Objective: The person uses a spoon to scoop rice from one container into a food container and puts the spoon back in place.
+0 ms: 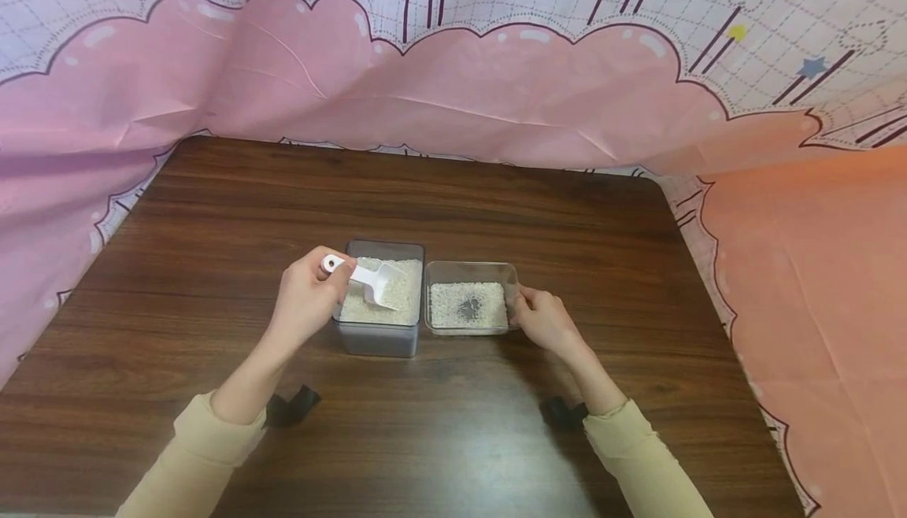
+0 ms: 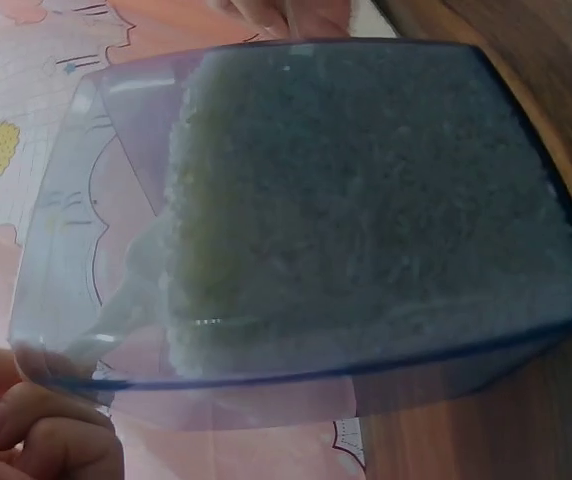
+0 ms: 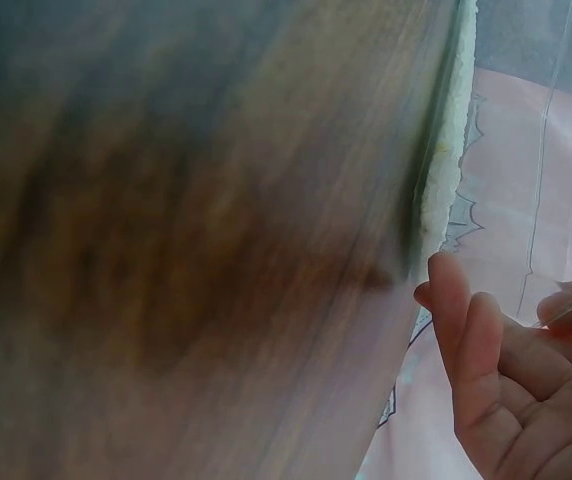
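My left hand (image 1: 308,294) pinches the handle of a white scoop (image 1: 386,286). The scoop's head is down at the surface of white rice grains (image 1: 368,313) that fill much of a deep, grey see-through container (image 1: 379,339). In the left wrist view the scoop (image 2: 146,262) shows blurred through the container wall, touching the top of the grains. Beside it on the right is a shallow clear box (image 1: 471,272) with a thin layer of grains, thinnest in the middle. My right hand (image 1: 549,321) grips this box's right side, thumb at the rim, fingers along the outside.
Both containers stand side by side on a dark brown wooden table (image 1: 453,203). Black straps (image 1: 294,408) hang by both wrists. A pink and white patterned curtain (image 1: 453,85) borders the table at the back and sides.
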Available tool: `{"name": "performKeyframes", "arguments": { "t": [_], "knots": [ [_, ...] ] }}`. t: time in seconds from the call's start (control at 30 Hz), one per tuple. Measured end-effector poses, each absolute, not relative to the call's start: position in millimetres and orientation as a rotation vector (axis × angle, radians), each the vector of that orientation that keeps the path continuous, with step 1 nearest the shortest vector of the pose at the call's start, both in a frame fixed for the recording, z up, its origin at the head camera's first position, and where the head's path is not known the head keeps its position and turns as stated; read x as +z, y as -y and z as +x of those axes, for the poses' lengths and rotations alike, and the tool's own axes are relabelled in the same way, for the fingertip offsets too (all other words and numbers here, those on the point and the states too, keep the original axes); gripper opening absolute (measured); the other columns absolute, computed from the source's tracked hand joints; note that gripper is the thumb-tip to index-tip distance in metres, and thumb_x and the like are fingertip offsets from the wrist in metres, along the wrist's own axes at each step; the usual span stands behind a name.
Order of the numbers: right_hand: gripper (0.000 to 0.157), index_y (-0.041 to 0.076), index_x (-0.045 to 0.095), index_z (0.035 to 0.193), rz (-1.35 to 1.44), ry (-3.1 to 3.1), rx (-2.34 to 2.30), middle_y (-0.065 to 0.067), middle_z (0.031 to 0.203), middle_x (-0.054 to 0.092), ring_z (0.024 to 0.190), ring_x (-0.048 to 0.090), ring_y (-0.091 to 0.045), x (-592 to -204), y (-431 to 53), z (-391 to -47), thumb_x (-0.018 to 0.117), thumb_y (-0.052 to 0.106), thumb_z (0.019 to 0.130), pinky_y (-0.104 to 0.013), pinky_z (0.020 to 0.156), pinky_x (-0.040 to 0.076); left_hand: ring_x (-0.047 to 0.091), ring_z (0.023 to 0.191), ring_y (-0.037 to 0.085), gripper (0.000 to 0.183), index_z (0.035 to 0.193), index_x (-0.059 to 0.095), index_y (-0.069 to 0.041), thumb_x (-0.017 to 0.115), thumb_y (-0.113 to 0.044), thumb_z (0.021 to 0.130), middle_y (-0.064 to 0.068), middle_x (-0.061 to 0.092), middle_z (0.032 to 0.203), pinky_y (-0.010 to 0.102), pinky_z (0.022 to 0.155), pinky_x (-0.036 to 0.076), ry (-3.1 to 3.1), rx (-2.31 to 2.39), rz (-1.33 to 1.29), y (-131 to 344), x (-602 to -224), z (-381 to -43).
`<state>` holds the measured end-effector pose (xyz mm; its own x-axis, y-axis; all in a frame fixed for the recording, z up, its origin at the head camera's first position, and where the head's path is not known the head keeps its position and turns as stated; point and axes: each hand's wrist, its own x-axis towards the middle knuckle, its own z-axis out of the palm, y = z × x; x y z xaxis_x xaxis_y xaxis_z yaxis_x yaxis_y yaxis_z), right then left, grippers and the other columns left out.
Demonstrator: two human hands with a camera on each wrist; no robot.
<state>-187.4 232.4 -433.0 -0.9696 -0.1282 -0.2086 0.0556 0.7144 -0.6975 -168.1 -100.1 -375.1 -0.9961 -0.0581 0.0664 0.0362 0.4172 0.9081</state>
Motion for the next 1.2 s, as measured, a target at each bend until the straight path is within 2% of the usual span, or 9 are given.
{"name": "performKeyframes", "arguments": {
  "t": [0.17, 0.27, 0.5, 0.93, 1.2],
  "knots": [
    [0.047, -0.008, 0.041, 0.142, -0.057, -2.670, -1.105, -0.020, 0.121, 0.065, 0.085, 0.071, -0.025, -432, -233, -187, 0.037, 0.016, 0.102, -0.024, 0.044, 0.028, 0.030, 0.044, 0.006, 0.018, 0.095, 0.061, 0.003, 0.057, -0.014, 0.098, -0.003, 0.051, 0.053, 0.024, 0.042, 0.021, 2.467, -1.802, 0.086, 104, -381, -168],
    [0.047, -0.008, 0.041, 0.143, -0.053, -2.665, -1.109, -0.019, 0.121, 0.065, 0.088, 0.071, -0.026, -432, -233, -187, 0.037, 0.016, 0.102, -0.024, 0.044, 0.028, 0.029, 0.044, 0.005, 0.019, 0.100, 0.060, 0.007, 0.055, -0.012, 0.099, -0.004, 0.049, 0.052, 0.022, 0.042, 0.020, 2.405, -1.909, 0.135, 105, -381, -168],
    [0.047, -0.009, 0.042, 0.142, -0.057, -2.689, -1.105, -0.019, 0.120, 0.066, 0.088, 0.072, -0.027, -432, -232, -187, 0.037, 0.015, 0.101, -0.027, 0.054, 0.039, 0.031, 0.042, 0.005, 0.023, 0.108, 0.055, 0.011, 0.052, -0.011, 0.101, -0.003, 0.047, 0.054, 0.020, 0.041, 0.023, 2.293, -2.077, 0.177, 109, -375, -165],
    [0.047, -0.008, 0.044, 0.141, -0.067, -2.705, -1.100, -0.020, 0.115, 0.068, 0.086, 0.072, -0.026, -433, -232, -187, 0.038, 0.015, 0.100, -0.027, 0.049, 0.033, 0.029, 0.040, 0.004, 0.020, 0.105, 0.053, 0.009, 0.049, -0.010, 0.102, -0.004, 0.047, 0.054, 0.020, 0.042, 0.022, 2.222, -2.156, 0.211, 113, -373, -162],
    [0.047, -0.007, 0.044, 0.141, -0.074, -2.720, -1.086, -0.020, 0.114, 0.068, 0.085, 0.072, -0.026, -433, -231, -186, 0.038, 0.015, 0.100, -0.028, 0.051, 0.036, 0.029, 0.040, 0.004, 0.014, 0.098, 0.051, 0.004, 0.047, -0.009, 0.102, -0.004, 0.048, 0.054, 0.028, 0.043, 0.016, 2.107, -2.242, 0.158, 119, -370, -158]
  ]
}}
